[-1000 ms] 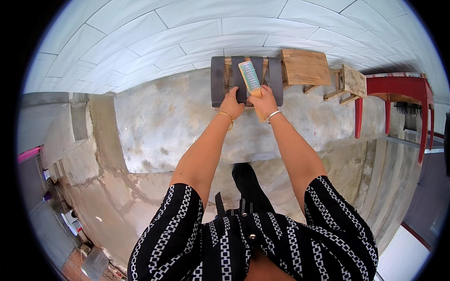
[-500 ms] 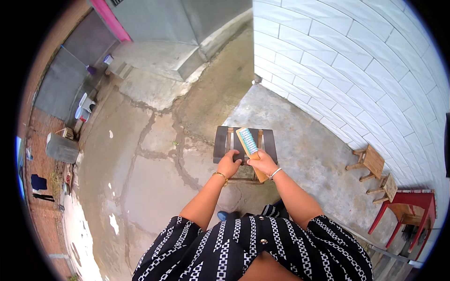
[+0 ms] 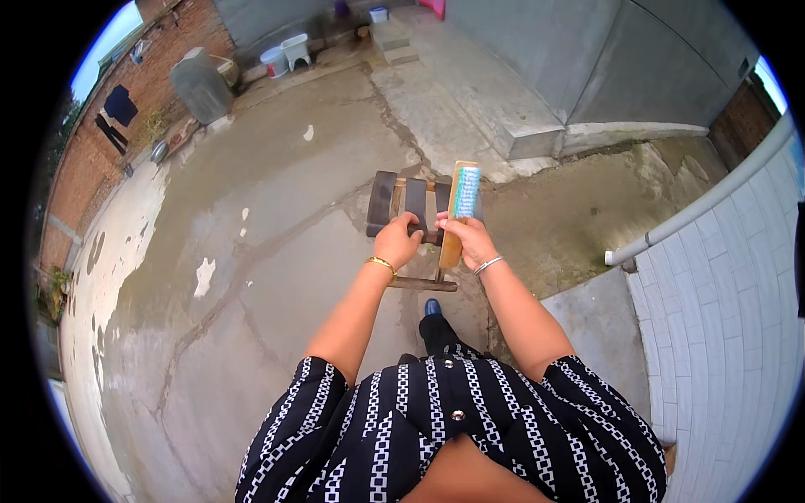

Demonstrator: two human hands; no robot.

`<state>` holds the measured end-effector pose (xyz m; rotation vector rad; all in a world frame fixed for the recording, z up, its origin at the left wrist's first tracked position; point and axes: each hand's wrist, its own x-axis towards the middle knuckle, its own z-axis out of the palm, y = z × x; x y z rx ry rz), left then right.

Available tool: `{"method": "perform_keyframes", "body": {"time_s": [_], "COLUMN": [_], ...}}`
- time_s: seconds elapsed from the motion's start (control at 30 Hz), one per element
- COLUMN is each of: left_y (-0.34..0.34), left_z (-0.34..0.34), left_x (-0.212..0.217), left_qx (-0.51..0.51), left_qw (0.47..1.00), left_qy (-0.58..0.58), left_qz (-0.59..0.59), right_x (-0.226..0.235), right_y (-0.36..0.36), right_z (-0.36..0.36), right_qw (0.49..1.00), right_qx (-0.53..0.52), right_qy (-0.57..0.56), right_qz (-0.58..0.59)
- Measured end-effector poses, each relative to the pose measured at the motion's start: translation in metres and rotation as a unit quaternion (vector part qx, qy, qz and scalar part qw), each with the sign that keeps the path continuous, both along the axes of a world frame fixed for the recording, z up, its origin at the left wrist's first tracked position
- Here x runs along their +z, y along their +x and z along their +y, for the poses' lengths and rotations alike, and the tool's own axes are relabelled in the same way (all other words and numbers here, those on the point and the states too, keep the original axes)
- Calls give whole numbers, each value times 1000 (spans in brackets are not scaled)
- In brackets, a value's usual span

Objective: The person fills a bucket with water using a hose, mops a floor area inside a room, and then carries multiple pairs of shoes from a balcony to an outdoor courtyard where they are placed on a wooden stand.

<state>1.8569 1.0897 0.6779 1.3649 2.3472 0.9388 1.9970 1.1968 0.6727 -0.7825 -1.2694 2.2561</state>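
I carry a small dark wooden stool (image 3: 408, 201) in front of me, its slatted seat facing up. My left hand (image 3: 397, 241) grips the near edge of the seat. My right hand (image 3: 466, 238) holds the stool's right edge together with a wooden scrubbing brush (image 3: 461, 207) that has pale blue-white bristles facing up. A bracelet sits on each wrist. One dark shoe (image 3: 432, 308) shows below the stool on the concrete.
Cracked, damp concrete yard (image 3: 277, 277) lies all around. A white tiled wall (image 3: 738, 285) with a grey pipe (image 3: 696, 210) stands at the right. A grey bin (image 3: 201, 84), white buckets (image 3: 285, 54) and concrete steps (image 3: 398, 42) are far ahead; a brick wall (image 3: 84, 159) is at left.
I have turned away from the tiled wall and the wooden stools and red table toward the open yard. Both hands keep their hold on the stool and brush.
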Motion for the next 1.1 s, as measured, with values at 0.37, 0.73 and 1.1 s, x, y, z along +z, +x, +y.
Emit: {"method": "perform_keyframes", "body": {"time_s": [0.37, 0.73, 1.1], "left_y": [-320, -623, -941], "left_z": [-39, -63, -178], "left_x": [70, 53, 46], "left_qx": [320, 369, 481], "left_qw": [947, 929, 865], "left_qy": [27, -3, 41], "left_qz": [-1, -33, -139], "right_x": [75, 58, 49], "right_y": [-409, -732, -1101], "right_z": [15, -2, -116], "right_qw": [973, 949, 898], "right_qx": [216, 302, 433], "right_qy": [56, 84, 70], "right_qz": [61, 22, 28]}}
